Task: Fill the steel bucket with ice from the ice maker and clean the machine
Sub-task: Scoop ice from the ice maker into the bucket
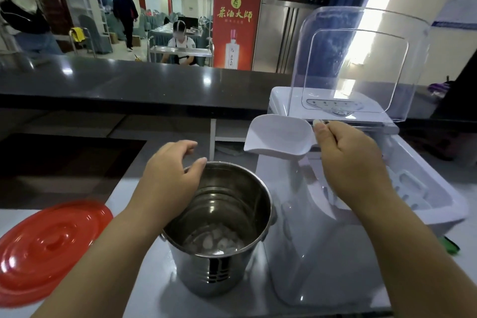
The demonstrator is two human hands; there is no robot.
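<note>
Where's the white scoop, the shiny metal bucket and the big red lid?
White plastic scoop (277,137): head view, inside of its bowl.
Shiny steel bucket (211,271): head view, front outer wall.
Round red plastic lid (49,248): head view, ridged top, near the middle.

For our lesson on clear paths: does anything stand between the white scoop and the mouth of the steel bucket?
Nothing visible blocks it. The scoop, held by the right hand, hangs above and just behind the steel bucket, whose mouth is open. The left hand rests at the bucket's left rim, off the scoop's line. The red lid lies aside.
</note>
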